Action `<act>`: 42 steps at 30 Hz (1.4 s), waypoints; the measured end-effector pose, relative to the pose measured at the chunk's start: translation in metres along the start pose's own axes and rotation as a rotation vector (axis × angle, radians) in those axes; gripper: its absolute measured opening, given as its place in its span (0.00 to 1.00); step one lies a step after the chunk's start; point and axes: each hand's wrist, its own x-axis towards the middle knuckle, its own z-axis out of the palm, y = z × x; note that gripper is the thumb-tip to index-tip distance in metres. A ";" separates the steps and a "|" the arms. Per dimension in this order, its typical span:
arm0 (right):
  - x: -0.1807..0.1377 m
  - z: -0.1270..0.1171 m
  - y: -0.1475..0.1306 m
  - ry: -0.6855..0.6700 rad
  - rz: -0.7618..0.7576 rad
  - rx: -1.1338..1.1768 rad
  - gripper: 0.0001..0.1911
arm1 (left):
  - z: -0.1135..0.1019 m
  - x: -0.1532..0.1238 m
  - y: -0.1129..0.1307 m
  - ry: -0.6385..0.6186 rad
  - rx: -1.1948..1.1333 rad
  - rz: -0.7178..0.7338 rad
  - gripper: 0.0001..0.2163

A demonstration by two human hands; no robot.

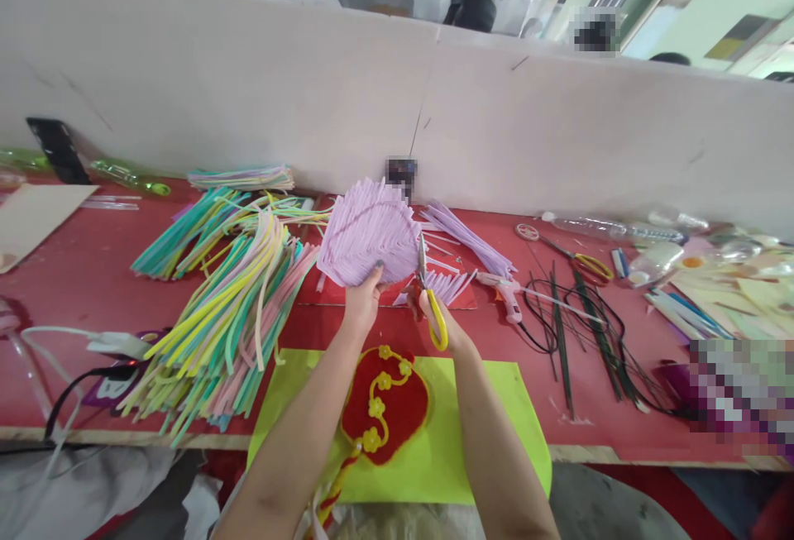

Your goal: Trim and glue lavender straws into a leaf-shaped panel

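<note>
My left hand (367,296) grips the lower edge of a lilac fan-shaped piece (372,230) made of pipe cleaners laid side by side, with jagged ends. My right hand (437,317) holds yellow-handled scissors (437,321), their blades pointing up along the right edge of the lilac piece. Whether the blades touch it I cannot tell. Cut lilac pipe cleaners (443,288) lie just behind the right hand on a red sheet. Below my wrists a red fan with yellow flowers (394,408) rests on a lime-green sheet (484,432).
Bundles of coloured pipe cleaners (241,308) cover the left side of the red table (527,408). More lilac ones (471,238) lie behind. To the right are a pink glue gun (505,292), dark wires (562,333), another scissors (589,265) and plastic bottles (589,226). A white partition (279,85) stands behind.
</note>
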 end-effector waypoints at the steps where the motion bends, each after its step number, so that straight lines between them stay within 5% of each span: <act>1: 0.000 -0.001 0.003 0.013 0.005 0.008 0.30 | 0.000 0.000 0.000 -0.004 0.001 0.001 0.24; 25: 0.003 0.010 0.001 0.253 0.131 0.128 0.27 | 0.004 -0.006 0.003 0.017 0.005 0.001 0.26; 42: 0.003 0.008 0.003 0.285 0.149 0.083 0.27 | 0.003 -0.004 0.004 -0.006 -0.003 -0.004 0.25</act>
